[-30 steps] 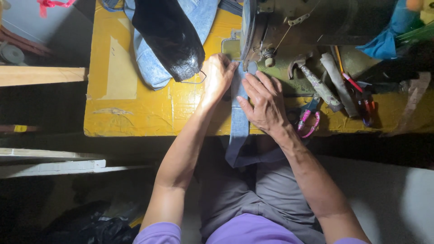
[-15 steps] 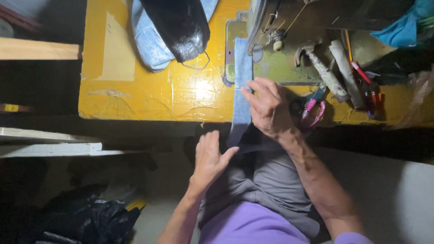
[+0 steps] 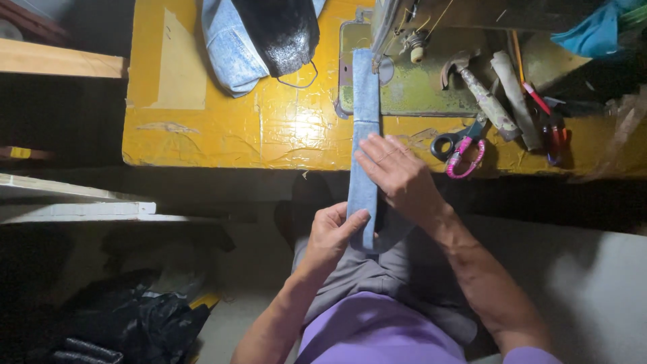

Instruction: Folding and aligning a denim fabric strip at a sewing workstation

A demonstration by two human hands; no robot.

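Lighting: dim overall; one source from above. Glare: bright sheen on the glossy yellow tabletop (image 3: 290,128) near its centre. Shadows: deep black at left, below the table edge. Focus: sharp centrally, corners murky.

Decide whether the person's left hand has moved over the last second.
Yes. The left hand came back off the yellow tabletop toward the person's lap, now gripping the long blue denim strip below the table edge.

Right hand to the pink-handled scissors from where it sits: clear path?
Probably yes. The right hand rests on the denim strip at the table edge; the scissors lie just beside it on the yellow table, nothing between.
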